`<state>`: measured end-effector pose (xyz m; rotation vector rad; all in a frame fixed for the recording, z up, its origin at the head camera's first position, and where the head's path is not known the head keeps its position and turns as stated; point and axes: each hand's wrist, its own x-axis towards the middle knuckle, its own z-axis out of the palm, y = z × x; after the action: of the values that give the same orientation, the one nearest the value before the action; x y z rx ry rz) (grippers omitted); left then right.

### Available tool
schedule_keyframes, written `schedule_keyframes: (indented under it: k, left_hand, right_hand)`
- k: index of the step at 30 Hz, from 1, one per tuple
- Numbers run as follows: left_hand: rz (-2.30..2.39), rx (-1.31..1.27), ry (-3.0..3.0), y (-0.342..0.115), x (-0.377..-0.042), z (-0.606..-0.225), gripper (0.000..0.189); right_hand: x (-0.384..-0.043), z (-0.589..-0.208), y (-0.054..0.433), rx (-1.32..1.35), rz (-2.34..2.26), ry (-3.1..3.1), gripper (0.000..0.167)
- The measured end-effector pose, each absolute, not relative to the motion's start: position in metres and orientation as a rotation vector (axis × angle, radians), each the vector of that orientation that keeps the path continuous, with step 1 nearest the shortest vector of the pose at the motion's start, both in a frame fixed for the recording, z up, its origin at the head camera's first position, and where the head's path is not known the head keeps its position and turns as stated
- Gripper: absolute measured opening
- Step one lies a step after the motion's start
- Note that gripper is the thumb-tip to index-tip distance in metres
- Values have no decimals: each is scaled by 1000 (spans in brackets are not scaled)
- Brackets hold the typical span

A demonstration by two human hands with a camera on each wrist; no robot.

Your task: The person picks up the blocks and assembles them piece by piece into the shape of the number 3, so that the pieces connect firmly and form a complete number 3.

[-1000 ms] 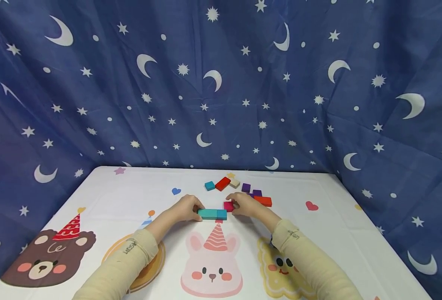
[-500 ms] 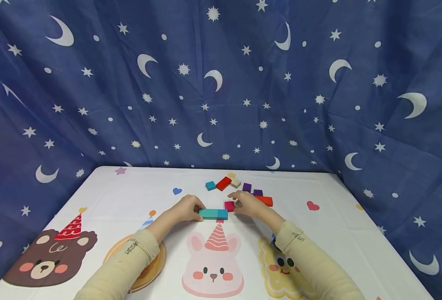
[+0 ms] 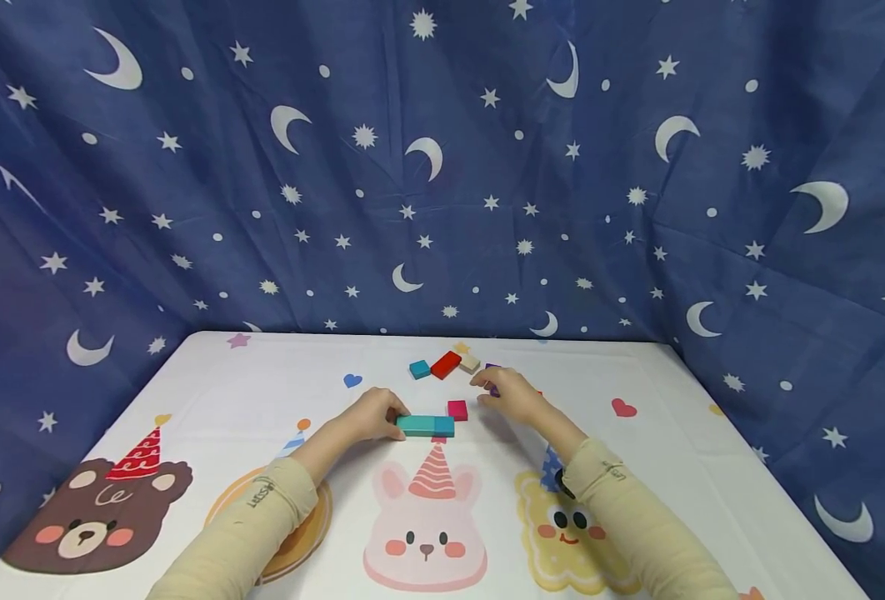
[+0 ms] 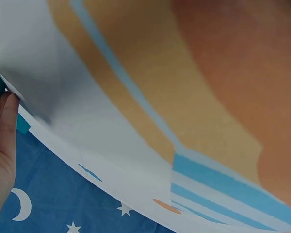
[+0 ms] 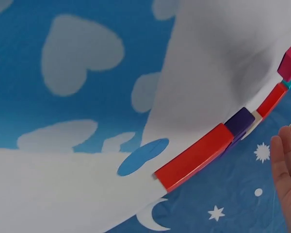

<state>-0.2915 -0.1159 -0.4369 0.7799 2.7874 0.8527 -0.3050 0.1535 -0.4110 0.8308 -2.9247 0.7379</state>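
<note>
My left hand [image 3: 372,415] pinches the left end of a long teal block [image 3: 416,426] lying flat on the table. A square blue block [image 3: 444,427] meets its right end. Just behind that blue block is a small pink block [image 3: 457,410], with nothing touching it. To the right, my right hand [image 3: 513,396] hovers over the purple blocks, fingers spread and loosely bent. It partly hides a purple block [image 3: 495,390]. In the right wrist view the fingers are nearly straight and hold nothing, and an orange-red block [image 5: 194,158] lies beside a purple block [image 5: 239,121].
Farther back lie a small blue block [image 3: 420,369], a red block [image 3: 446,364] and a cream block [image 3: 469,363]. The white tablecloth [image 3: 675,433] carries printed cartoon faces. A blue star-patterned curtain [image 3: 442,208] rises behind the table's far edge.
My right hand has left the pink block and moved right and back over the purple blocks. The pink block stays behind the blue one. My left hand keeps its hold on the teal block.
</note>
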Motion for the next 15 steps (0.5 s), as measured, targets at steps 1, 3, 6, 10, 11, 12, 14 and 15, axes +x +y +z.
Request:
schedule_keyframes:
  k: [1, 3, 6, 10, 11, 12, 14, 15]
  left_hand:
    - [862, 782, 2779, -116, -292, -437, 31]
    - [880, 836, 2773, -118, -296, -443, 31]
    - [893, 836, 2767, -117, -296, -443, 30]
    - [874, 758, 2789, -115, -292, -438, 29]
    - [866, 749, 2798, -115, -292, -438, 29]
    - [857, 739, 2804, -114, -291, -438, 29]
    - [841, 734, 2810, -114, -291, -438, 29]
    - [837, 732, 2810, -114, -290, -438, 29]
  right_hand:
    - [-306, -412, 156, 825, 737, -2908, 23]
    - [-307, -413, 159, 792, 722, -2892, 21]
    - [-309, -415, 163, 711, 699, -2885, 18]
    - [-310, -417, 167, 628, 648, -2868, 14]
    - [-310, -418, 168, 617, 631, -2858, 13]
    - [-310, -418, 168, 604, 612, -2849, 12]
    - [-310, -419, 169, 568, 590, -2837, 10]
    - [-309, -419, 170, 545, 581, -2833, 10]
